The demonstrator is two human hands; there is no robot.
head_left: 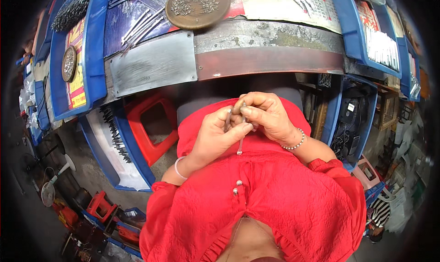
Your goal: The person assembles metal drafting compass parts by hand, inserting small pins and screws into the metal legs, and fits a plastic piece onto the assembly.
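Over my lap, just below the bench edge, both hands meet with fingertips almost touching. My left hand (219, 130) is closed, pinching a thin silvery metal piece (228, 120) between thumb and forefinger. My right hand (266, 117) is closed too, gripping a slim metal rod (244, 110) that stands roughly upright between thumb and fingers. Whether the two pieces are joined is hidden by the fingers. Below the hands hangs a thin grey strip with a silvery bead end (239, 152), lying against the red cloth.
On the bench ahead are a round brown dish (198, 24) of small metal pins, a metal plate (153, 64) and bundled thin rods (143, 27). Blue trays (95, 74) flank it, one holding a smaller round dish (69, 63), another white-silver rods (381, 49). A red stool (153, 159) stands below left.
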